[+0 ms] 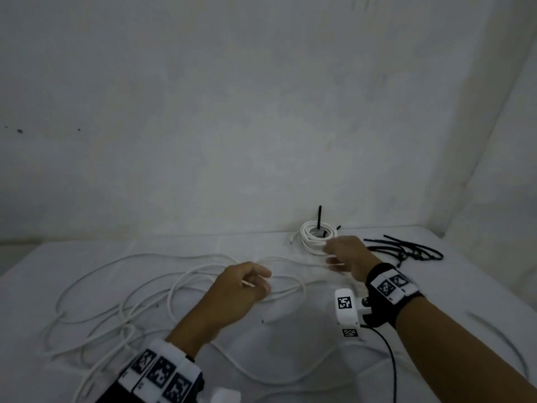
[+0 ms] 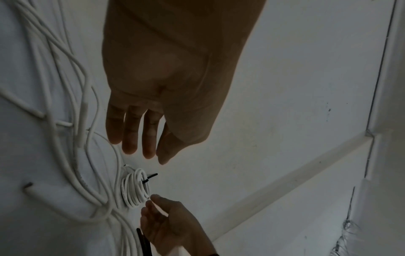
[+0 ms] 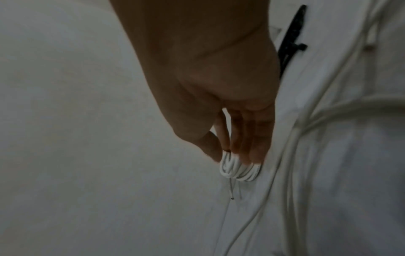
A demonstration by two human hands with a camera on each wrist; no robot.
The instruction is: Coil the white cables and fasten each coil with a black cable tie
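A coiled white cable [image 1: 315,238] lies at the back of the white table [image 1: 290,338], bound by a black cable tie [image 1: 319,216] whose tail sticks up. My right hand [image 1: 329,255] reaches it with straight fingers; in the right wrist view the fingertips [image 3: 256,155] touch the coil [image 3: 238,171]. My left hand [image 1: 263,282] hovers over the loose white cables [image 1: 145,286] at the middle. In the left wrist view the left hand [image 2: 140,150] is relaxed and holds nothing, with the coil [image 2: 134,188] and the right hand [image 2: 151,202] beyond it.
Several loose black cable ties [image 1: 406,248] lie right of the coil, also seen as black ties [image 3: 293,38] by my right palm. Loose cable [image 2: 76,138] sprawls over the left and front of the table. A white wall [image 1: 261,112] stands just behind the coil.
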